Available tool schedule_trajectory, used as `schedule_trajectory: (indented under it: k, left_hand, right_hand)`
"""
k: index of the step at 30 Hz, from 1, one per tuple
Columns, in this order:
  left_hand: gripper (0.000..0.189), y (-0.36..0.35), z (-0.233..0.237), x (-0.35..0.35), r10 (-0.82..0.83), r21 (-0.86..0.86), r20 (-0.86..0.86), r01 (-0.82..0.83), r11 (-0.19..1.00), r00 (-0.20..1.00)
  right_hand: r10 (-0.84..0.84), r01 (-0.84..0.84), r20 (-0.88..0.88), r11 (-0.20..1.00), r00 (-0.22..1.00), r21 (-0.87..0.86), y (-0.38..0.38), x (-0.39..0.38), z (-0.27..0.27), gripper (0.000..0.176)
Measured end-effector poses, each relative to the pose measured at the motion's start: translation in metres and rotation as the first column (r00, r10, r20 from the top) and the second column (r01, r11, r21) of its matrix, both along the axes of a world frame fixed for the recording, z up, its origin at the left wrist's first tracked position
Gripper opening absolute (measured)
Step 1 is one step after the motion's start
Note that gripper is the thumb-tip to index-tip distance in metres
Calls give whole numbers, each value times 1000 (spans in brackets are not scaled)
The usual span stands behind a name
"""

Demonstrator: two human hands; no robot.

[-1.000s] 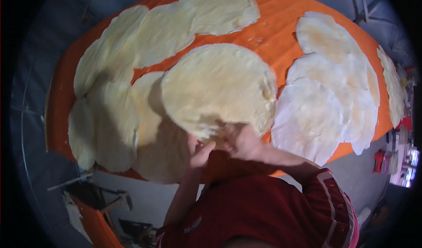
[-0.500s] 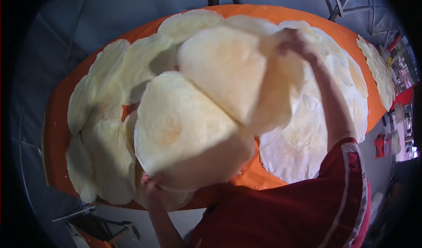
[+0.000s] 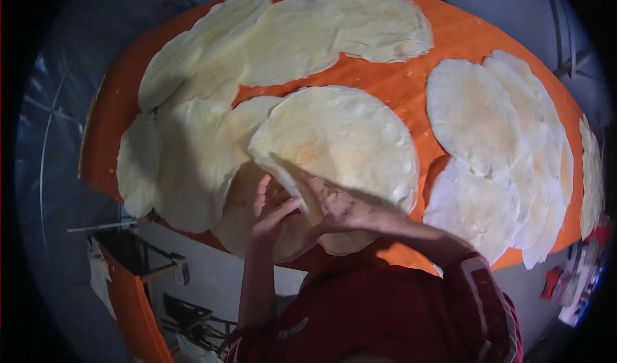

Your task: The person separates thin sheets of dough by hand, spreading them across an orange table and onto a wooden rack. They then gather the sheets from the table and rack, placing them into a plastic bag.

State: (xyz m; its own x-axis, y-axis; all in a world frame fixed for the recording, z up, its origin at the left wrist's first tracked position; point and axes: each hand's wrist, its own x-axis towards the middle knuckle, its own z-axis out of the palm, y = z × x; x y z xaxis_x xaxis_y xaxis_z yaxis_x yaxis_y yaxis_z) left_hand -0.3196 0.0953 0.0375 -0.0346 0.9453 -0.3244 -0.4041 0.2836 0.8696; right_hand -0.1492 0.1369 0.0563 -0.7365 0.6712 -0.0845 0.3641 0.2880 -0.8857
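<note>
A large round flatbread (image 3: 347, 138) lies in front of me, its near left edge lifted and folded up between my hands. My left hand (image 3: 273, 210) grips that edge from the left, fingers raised. On the other side, my right hand (image 3: 334, 207) is closed round the same raised edge, its palm partly in shadow. Beneath my hands, another flatbread (image 3: 247, 218) shows at the table's near edge.
An orange-covered table (image 3: 379, 80) carries overlapping flatbreads (image 3: 289, 38) along its far and left sides. A layered pile of flatbreads (image 3: 475, 115) lies on the right. Below left stands a frame with orange cloth (image 3: 135, 305).
My right hand has come from the far right to beside my left hand. A flatbread it held up now rests on the right pile. The near flatbread's edge is now folded up.
</note>
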Motion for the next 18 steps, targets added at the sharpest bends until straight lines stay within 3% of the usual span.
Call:
schedule_trajectory:
  k: [1,3,4,5,7,8,10,12,14,17,18]
  left_hand:
    - [71,0,4,0,3,-22,63,-2,1000,998]
    - [71,-2,3,-7,7,-43,130,-1,999,992]
    - [68,-4,-3,-10,10,-34,174,-5,999,985]
    - [66,-5,-7,-11,12,-25,223,-7,1000,975]
    - [62,-7,-11,-10,18,-10,191,-16,1000,981]
    - [59,-9,-12,-9,24,11,147,-26,1000,989]
    - [56,-8,-15,-8,-6,35,126,1,999,992]
    - [53,-10,-17,-7,-39,56,96,33,998,995]
    - [43,-12,-22,-4,55,-90,-3,-55,994,998]
    - [42,-12,-22,-1,167,-180,93,-148,972,982]
    - [42,-10,-18,1,166,-181,94,-147,972,982]
  right_hand:
    - [21,-21,-5,1000,1000,-2,-2,-12,-8,99]
    - [-133,106,-158,979,978,-171,-4,-27,-24,97]
    - [-213,194,-137,971,968,-137,-6,-27,-34,84]
    - [-210,192,-128,972,969,-138,-6,-27,-42,84]
    - [-164,64,-198,899,966,-433,-5,-26,-46,64]
    - [-159,63,-190,900,969,-432,-5,-26,-43,64]
    - [-267,42,-294,800,918,-598,-6,-25,-31,47]
    - [-248,10,-320,804,914,-594,-5,-20,-36,42]
    - [-233,-16,-348,810,908,-586,-3,-17,-43,38]
    - [-440,221,-197,729,876,-648,-2,-16,-48,31]
    - [-442,222,-196,728,876,-648,-2,-16,-46,31]
